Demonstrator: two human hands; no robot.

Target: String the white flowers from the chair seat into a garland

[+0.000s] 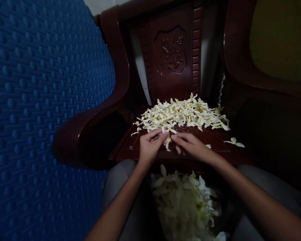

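Left grip (pixel 151 142) is pinching one white flower (pixel 168 145) between thumb and fingers at the centre of the frame. With the right grip (pixel 189 143) I am hovering just beside that flower, thumb and fingertips drawn close; I am not able to tell whether it is grasping any part of it. Beyond both grips, a pile of loose flowers (pixel 180 115) is lying across the dark wooden seat (pixel 200 136). One single flower (pixel 234 143) is lying apart, right of centre; a stray flower (pixel 135 132) is resting at the pile's left end. Below the grips, a mass of flowers (pixel 183 204) is filling the lower centre, between the knees (pixel 120 174). A carved backrest (pixel 172 50) is standing at upper centre; a studded blue panel (pixel 40 93) is occupying the left side.
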